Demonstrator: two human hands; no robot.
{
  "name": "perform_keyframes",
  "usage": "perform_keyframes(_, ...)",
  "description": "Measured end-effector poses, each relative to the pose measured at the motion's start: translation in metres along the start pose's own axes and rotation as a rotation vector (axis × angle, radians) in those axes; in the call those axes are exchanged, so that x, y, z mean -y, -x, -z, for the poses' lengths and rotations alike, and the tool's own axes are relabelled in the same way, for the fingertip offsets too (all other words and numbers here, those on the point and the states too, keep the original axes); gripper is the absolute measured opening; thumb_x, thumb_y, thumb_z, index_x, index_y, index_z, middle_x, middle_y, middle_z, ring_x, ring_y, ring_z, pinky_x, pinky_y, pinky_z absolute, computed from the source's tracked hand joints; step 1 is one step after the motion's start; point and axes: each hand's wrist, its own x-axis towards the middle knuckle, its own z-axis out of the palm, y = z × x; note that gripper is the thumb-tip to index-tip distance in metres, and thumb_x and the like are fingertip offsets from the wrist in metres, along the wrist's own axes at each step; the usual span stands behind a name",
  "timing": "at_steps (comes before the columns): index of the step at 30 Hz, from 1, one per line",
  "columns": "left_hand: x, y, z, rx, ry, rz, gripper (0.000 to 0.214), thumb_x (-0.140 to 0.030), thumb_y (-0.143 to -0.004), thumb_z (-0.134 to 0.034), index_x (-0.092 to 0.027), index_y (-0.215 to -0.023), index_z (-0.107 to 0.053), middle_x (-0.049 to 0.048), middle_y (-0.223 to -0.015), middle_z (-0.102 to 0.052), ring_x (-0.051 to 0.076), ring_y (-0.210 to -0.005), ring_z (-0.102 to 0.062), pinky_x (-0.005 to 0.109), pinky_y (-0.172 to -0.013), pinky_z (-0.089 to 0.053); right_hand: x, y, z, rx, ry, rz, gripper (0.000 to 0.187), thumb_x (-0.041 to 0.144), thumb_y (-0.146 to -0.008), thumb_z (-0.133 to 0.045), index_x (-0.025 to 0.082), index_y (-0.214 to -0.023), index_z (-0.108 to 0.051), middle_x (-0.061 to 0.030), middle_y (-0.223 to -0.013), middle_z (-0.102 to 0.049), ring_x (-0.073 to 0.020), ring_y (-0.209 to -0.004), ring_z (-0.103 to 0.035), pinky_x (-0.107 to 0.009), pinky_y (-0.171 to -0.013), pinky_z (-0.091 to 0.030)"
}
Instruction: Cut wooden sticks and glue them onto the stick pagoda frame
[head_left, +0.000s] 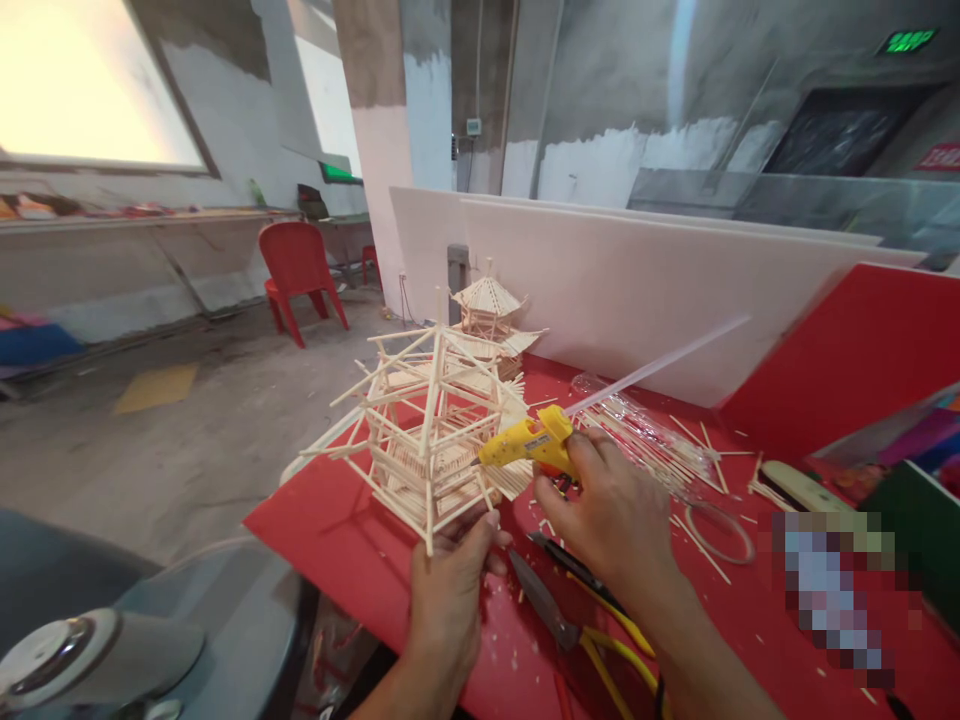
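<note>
A yellow hot glue gun [529, 440] is gripped in my right hand [611, 500], with a long clear glue stick [664, 362] poking out of its back. Its nozzle points left, at the side of a pagoda frame [427, 430] built from thin wooden sticks. My left hand [454, 580] grips the frame's lower front edge between thumb and fingers. Whether the nozzle touches a stick I cannot tell. Behind the frame stands a roofed wooden pagoda model [487, 305]. Below my hands lie yellow-handled pliers [551, 610] and a black utility knife [574, 565].
Loose sticks with a plastic bag [645, 430], a tape roll [720, 532] and a beige-handled tool [806, 490] lie on the red tabletop [337, 525]. White boards [660, 290] rise behind. At left are a grey stool [232, 600] bearing a flask [105, 650], and a red chair [296, 265].
</note>
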Motion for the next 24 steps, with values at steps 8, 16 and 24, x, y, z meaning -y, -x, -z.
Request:
perform_keyframes(8,0.017,-0.007,0.016,-0.040,-0.084,-0.035,0.029,-0.028,-0.061,-0.086,-0.015,-0.083,-0.074,0.0027,-0.065,-0.072,0.012,-0.047,-0.062,0.020,-0.043,-0.047,-0.001,0.001,0.000,0.008,0.006,-0.015,0.021,0.038,-0.081,-0.055,0.021,-0.090,-0.062,-0.0029,-0.082,-0.064,-0.0169,-0.062,-0.056,-0.028,-0.053,-0.026)
perform_keyframes(16,0.006,-0.006,0.019,0.025,-0.075,-0.073,0.032,-0.028,-0.058,-0.087,-0.015,-0.085,-0.076,0.0054,-0.073,-0.075,0.015,-0.055,-0.065,0.019,-0.039,-0.044,0.001,0.001,-0.002,0.014,-0.006,-0.014,0.024,0.040,-0.083,-0.054,0.020,-0.093,-0.062,-0.0030,-0.083,-0.063,-0.0173,-0.064,-0.056,-0.028,-0.054,-0.028)
perform_keyframes(24,-0.014,-0.012,0.037,0.001,-0.030,-0.048,0.026,-0.027,-0.053,-0.088,-0.014,-0.072,-0.075,0.0037,-0.057,-0.070,0.010,-0.046,-0.057,0.017,-0.040,-0.040,0.011,0.002,0.003,-0.006,0.022,0.016,0.026,0.042,-0.083,-0.055,0.019,-0.093,-0.064,-0.0046,-0.088,-0.065,-0.0169,-0.065,-0.058,-0.027,-0.053,-0.029)
